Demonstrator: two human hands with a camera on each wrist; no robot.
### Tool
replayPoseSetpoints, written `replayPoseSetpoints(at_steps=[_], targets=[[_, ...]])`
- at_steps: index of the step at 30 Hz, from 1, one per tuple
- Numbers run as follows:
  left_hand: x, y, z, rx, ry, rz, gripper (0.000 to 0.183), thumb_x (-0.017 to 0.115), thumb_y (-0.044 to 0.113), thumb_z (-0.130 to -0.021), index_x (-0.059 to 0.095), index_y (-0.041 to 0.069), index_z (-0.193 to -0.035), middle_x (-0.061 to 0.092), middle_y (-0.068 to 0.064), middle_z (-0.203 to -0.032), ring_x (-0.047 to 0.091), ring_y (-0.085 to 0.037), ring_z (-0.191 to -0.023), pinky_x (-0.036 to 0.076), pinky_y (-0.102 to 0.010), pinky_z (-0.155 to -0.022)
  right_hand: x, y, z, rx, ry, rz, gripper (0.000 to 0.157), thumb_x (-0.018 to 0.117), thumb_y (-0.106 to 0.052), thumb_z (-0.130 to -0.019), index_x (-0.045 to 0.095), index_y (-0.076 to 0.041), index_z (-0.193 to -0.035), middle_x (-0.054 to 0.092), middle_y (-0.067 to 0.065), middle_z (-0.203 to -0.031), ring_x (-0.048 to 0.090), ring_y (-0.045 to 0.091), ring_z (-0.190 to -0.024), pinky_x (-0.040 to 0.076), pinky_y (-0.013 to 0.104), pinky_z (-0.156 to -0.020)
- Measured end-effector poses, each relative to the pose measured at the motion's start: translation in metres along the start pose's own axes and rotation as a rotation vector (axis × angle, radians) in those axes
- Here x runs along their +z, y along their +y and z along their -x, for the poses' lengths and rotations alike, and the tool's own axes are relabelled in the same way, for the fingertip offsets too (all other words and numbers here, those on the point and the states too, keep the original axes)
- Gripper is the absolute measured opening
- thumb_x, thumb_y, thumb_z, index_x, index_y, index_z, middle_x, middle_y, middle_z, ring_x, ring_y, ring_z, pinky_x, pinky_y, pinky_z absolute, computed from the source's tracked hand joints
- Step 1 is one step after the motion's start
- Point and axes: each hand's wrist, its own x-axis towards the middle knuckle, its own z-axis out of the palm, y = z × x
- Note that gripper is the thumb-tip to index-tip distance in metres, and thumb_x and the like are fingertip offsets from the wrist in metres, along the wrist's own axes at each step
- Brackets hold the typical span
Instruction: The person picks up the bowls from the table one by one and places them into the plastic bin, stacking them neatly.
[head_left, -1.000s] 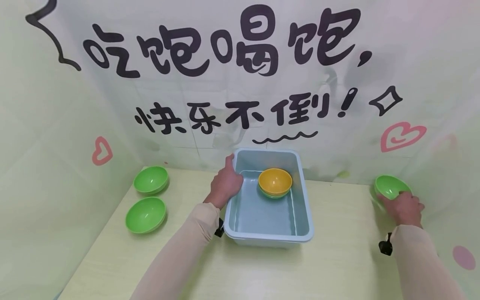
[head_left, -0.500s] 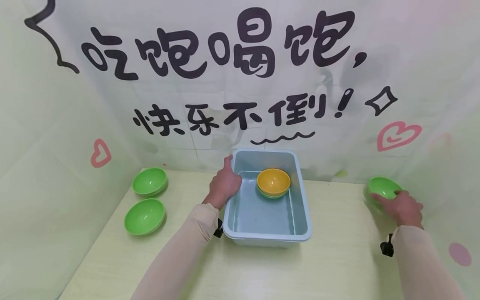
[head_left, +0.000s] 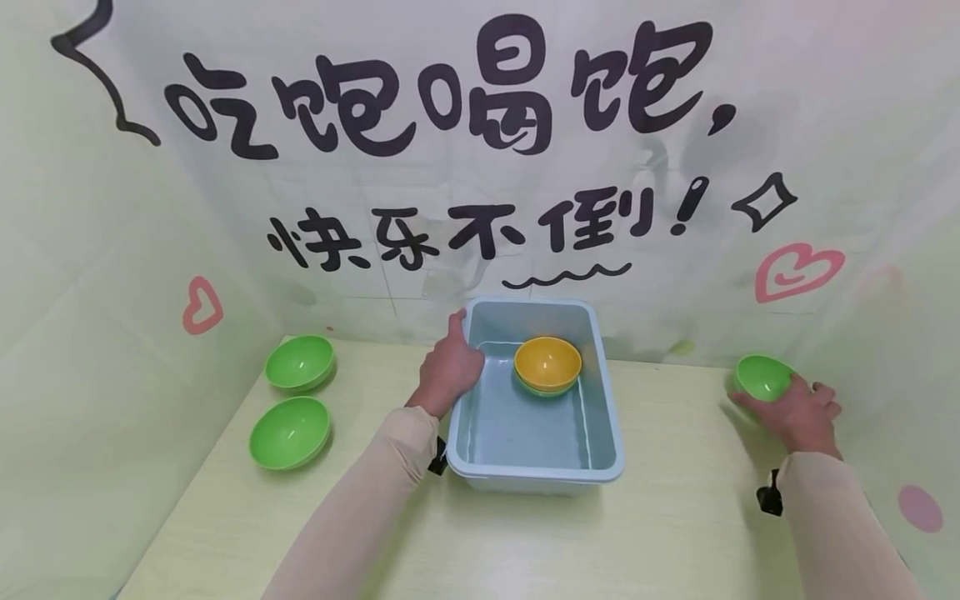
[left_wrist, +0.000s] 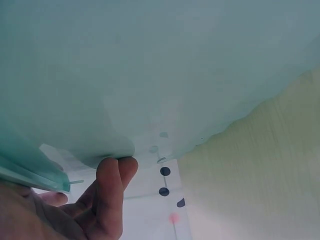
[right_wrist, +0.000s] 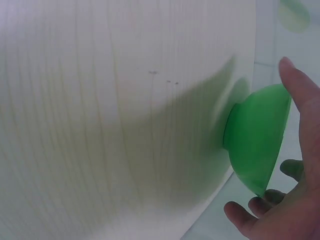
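Note:
My left hand (head_left: 447, 367) grips the left rim of a pale blue plastic tub (head_left: 536, 475), thumb along the rim. The left wrist view shows curled fingers (left_wrist: 109, 185) under the rim, against the outer wall. A yellow bowl (head_left: 547, 362) is nested in a green bowl (head_left: 546, 392) inside the tub, towards the back right. At the table's back right corner, my right hand (head_left: 798, 417) is at another green bowl (head_left: 761, 377). In the right wrist view its thumb (right_wrist: 299, 85) lies straight at the rim, and loosely bent fingers touch the opposite edge.
Two more green bowls, a rear one (head_left: 300, 363) and a front one (head_left: 290, 433), stand on the left of the light wood table (head_left: 510, 550). A printed cloth (head_left: 390, 183) with black lettering hangs behind and along both sides.
My right hand and the green bowl have shifted slightly left, and the bowl now sits more level. My left hand and the tub keep their places; the view has moved a little.

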Motion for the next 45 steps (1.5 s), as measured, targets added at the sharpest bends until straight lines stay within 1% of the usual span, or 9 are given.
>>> replayPoseSetpoints(at_steps=[7, 11, 19, 25, 30, 34, 39, 41, 45], targets=[[0.001, 0.002, 0.001, -0.003, -0.009, 0.012, 0.078, 0.048, 0.02, -0.092, 0.015, 0.026, -0.162, 0.068, -0.012, -0.108, 0.066, -0.028, -0.078, 0.05, -0.037, -0.061, -0.001, 0.001, 0.0, 0.002, 0.005, 0.068, 0.119, 0.055, -0.07, -0.09, 0.01, 0.025, -0.147, 0.017, 0.055, -0.131, 0.023, 0.061, -0.111, 0.045, 0.065, -0.072], [0.0, 0.001, 0.0, 0.009, 0.006, 0.012, 0.078, 0.048, 0.02, -0.091, 0.016, 0.026, -0.162, 0.068, -0.011, -0.107, 0.066, -0.029, -0.077, 0.05, -0.037, -0.06, -0.007, -0.001, 0.0, -0.008, -0.023, 0.074, 0.121, 0.058, -0.069, -0.089, 0.007, 0.025, -0.146, 0.016, 0.055, -0.129, 0.021, 0.062, -0.112, 0.044, 0.066, -0.073], [-0.001, 0.001, 0.001, 0.001, 0.001, 0.015, 0.077, 0.047, 0.02, -0.092, 0.015, 0.026, -0.162, 0.068, -0.012, -0.108, 0.066, -0.029, -0.077, 0.05, -0.037, -0.06, -0.017, -0.012, 0.0, 0.065, -0.138, 0.073, 0.125, 0.065, -0.064, -0.086, 0.0, 0.023, -0.147, 0.012, 0.053, -0.128, 0.021, 0.063, -0.113, 0.045, 0.068, -0.073], [0.0, 0.0, 0.003, -0.011, -0.013, 0.023, 0.077, 0.048, 0.021, -0.093, 0.015, 0.026, -0.162, 0.068, -0.012, -0.109, 0.066, -0.029, -0.077, 0.05, -0.037, -0.059, -0.011, -0.016, 0.001, 0.081, -0.166, 0.05, 0.129, 0.054, -0.073, -0.089, -0.01, 0.022, -0.148, 0.006, 0.055, -0.136, 0.018, 0.065, -0.117, 0.043, 0.074, -0.078], [0.0, -0.001, 0.002, -0.018, -0.02, 0.022, 0.078, 0.048, 0.02, -0.093, 0.014, 0.027, -0.162, 0.068, -0.012, -0.108, 0.066, -0.029, -0.077, 0.05, -0.036, -0.059, -0.011, -0.021, 0.0, 0.09, -0.178, 0.048, 0.124, 0.05, -0.071, -0.092, -0.009, 0.023, -0.148, 0.007, 0.056, -0.137, 0.018, 0.066, -0.118, 0.041, 0.074, -0.08], [-0.001, -0.001, 0.002, -0.015, -0.004, 0.018, 0.077, 0.049, 0.02, -0.092, 0.016, 0.027, -0.162, 0.068, -0.012, -0.108, 0.065, -0.029, -0.077, 0.05, -0.037, -0.059, -0.018, -0.029, 0.0, 0.094, -0.257, 0.08, 0.124, 0.051, -0.072, -0.09, -0.009, 0.018, -0.151, 0.008, 0.055, -0.137, 0.022, 0.068, -0.117, 0.042, 0.074, -0.082], [-0.002, 0.001, 0.003, -0.008, -0.01, 0.023, 0.078, 0.049, 0.02, -0.092, 0.015, 0.026, -0.162, 0.068, -0.012, -0.109, 0.065, -0.028, -0.077, 0.05, -0.036, -0.06, -0.029, -0.038, 0.001, 0.111, -0.395, 0.132, 0.124, 0.052, -0.072, -0.09, -0.011, 0.015, -0.152, -0.006, 0.057, -0.14, 0.025, 0.072, -0.119, 0.039, 0.076, -0.094], [-0.002, 0.001, 0.003, -0.006, -0.008, 0.021, 0.078, 0.048, 0.02, -0.092, 0.015, 0.026, -0.162, 0.069, -0.012, -0.108, 0.065, -0.028, -0.077, 0.049, -0.036, -0.059, -0.031, -0.041, 0.002, 0.116, -0.431, 0.143, 0.122, 0.051, -0.071, -0.091, -0.011, 0.014, -0.152, -0.012, 0.058, -0.141, 0.025, 0.073, -0.121, 0.037, 0.077, -0.097], [-0.001, 0.0, 0.003, 0.002, 0.001, 0.022, 0.077, 0.048, 0.02, -0.092, 0.016, 0.026, -0.162, 0.069, -0.012, -0.106, 0.065, -0.029, -0.075, 0.048, -0.036, -0.057, -0.032, -0.044, 0.002, 0.08, -0.458, 0.167, 0.119, 0.051, -0.068, -0.092, -0.004, 0.019, -0.15, -0.01, 0.06, -0.137, 0.026, 0.071, -0.117, 0.039, 0.075, -0.097]])
